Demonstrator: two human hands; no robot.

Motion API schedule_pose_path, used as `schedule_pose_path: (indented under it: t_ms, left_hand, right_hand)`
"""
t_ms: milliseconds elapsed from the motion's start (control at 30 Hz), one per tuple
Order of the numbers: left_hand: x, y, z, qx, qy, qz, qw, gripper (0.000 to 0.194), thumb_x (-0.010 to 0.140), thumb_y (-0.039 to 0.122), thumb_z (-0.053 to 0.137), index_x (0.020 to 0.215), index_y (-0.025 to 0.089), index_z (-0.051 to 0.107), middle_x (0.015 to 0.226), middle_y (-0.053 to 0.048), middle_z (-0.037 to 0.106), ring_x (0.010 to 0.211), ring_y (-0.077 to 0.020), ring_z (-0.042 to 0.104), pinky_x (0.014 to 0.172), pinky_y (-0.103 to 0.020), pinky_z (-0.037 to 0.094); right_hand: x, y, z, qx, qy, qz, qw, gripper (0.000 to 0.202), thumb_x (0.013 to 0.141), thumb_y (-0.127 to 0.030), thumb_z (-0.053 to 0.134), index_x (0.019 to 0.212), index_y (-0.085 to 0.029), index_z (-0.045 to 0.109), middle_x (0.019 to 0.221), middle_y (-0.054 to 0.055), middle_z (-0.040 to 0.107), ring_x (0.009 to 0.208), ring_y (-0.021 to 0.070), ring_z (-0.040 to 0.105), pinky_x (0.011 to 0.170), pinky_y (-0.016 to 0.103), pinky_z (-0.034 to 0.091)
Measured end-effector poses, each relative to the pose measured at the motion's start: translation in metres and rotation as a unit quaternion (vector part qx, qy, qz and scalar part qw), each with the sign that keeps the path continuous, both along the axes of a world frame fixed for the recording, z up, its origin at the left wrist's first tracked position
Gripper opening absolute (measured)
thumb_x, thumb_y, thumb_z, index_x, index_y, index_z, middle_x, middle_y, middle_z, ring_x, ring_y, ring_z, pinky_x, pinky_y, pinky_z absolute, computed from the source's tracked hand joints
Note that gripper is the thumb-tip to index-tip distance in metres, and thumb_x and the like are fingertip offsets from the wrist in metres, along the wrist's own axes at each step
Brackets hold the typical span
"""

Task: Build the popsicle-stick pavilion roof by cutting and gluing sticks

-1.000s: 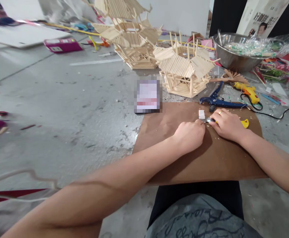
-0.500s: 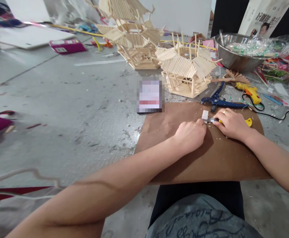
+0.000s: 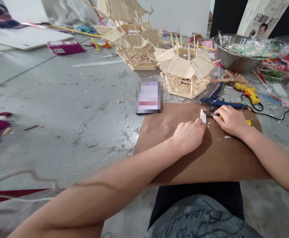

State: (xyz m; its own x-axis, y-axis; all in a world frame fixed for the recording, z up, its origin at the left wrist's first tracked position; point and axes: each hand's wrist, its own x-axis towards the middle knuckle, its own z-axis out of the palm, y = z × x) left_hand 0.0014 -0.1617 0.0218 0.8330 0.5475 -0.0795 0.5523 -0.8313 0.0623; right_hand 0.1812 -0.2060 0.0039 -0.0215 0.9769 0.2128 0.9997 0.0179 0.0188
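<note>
My left hand (image 3: 189,135) is closed, its fingertips pinching the lower end of a small white piece (image 3: 203,116) above the brown board (image 3: 174,165). Wrapped round a yellow-handled utility knife (image 3: 248,122) is my right hand (image 3: 231,120). The knife's blade points left, with its tip at the upper right edge of the white piece. Small white scraps (image 3: 227,137) lie on the board below my right hand. Blue cutters (image 3: 216,100) rest at the board's far edge, just beyond both hands.
A phone-like device (image 3: 148,97) lies at the board's far left corner. Behind stand two stick pavilions (image 3: 187,71), (image 3: 136,43). At the right are a yellow glue gun (image 3: 248,92) with a black cord and a metal bowl (image 3: 236,61) holding plastic wrap.
The knife blade has moved up from near my left fingertips to the upper part of the white piece. A larger white scrap now shows below my right hand.
</note>
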Motion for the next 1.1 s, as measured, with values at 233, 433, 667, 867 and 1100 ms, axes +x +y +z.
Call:
schedule_pose_path:
  t_ms: [233, 433, 667, 867, 1100]
  left_hand:
    - [-0.002, -0.001, 0.004, 0.008, 0.005, 0.005, 1.0, 0.031, 0.084, 0.021, 0.033, 0.091, 0.015, 0.063, 0.093, -0.009, 0.058, 0.075, -0.0234, 0.062, 0.055, -0.031, 0.045]
    - [-0.002, -0.004, 0.005, -0.008, 0.0, -0.035, 0.999, 0.035, 0.084, 0.022, 0.032, 0.098, 0.02, 0.063, 0.096, -0.008, 0.06, 0.079, -0.022, 0.062, 0.057, -0.03, 0.046]
    - [-0.001, -0.009, 0.005, -0.018, 0.048, -0.028, 0.998, 0.037, 0.084, 0.02, 0.034, 0.11, 0.02, 0.06, 0.075, -0.01, 0.067, 0.073, -0.0258, 0.065, 0.061, -0.035, 0.047]
    - [0.0, -0.011, 0.006, -0.004, 0.056, -0.027, 0.998, 0.042, 0.084, 0.02, 0.035, 0.122, 0.023, 0.053, 0.073, -0.011, 0.067, 0.072, -0.0259, 0.065, 0.06, -0.034, 0.047]
    - [0.0, -0.01, 0.006, -0.017, 0.042, -0.024, 0.999, 0.038, 0.083, 0.02, 0.035, 0.113, 0.02, 0.059, 0.072, -0.011, 0.066, 0.072, -0.0252, 0.064, 0.062, -0.035, 0.047]
  right_hand:
    - [0.009, -0.006, 0.003, 0.038, 0.058, -0.012, 0.998, 0.025, 0.084, -0.037, 0.043, 0.092, -0.019, 0.057, 0.092, 0.005, 0.063, 0.089, 0.0198, 0.056, 0.066, 0.028, 0.037]
    - [-0.003, -0.006, 0.005, -0.009, 0.117, 0.007, 0.993, 0.045, 0.073, -0.057, 0.052, 0.099, -0.021, 0.054, 0.087, 0.004, 0.061, 0.079, 0.0181, 0.057, 0.061, 0.027, 0.036]
    - [-0.007, -0.008, 0.015, 0.007, 0.14, -0.001, 0.99, 0.027, 0.07, -0.033, 0.058, 0.094, -0.021, 0.056, 0.094, 0.004, 0.059, 0.082, 0.017, 0.056, 0.064, 0.026, 0.038]
    - [-0.01, -0.006, 0.011, -0.049, 0.094, -0.005, 0.994, 0.019, 0.077, -0.036, 0.051, 0.083, -0.021, 0.061, 0.086, 0.004, 0.065, 0.085, 0.0185, 0.056, 0.065, 0.028, 0.037]
    - [-0.009, -0.001, 0.007, -0.065, 0.036, -0.026, 0.997, 0.019, 0.079, -0.033, 0.048, 0.084, -0.02, 0.061, 0.087, 0.004, 0.065, 0.086, 0.0199, 0.056, 0.061, 0.028, 0.035]
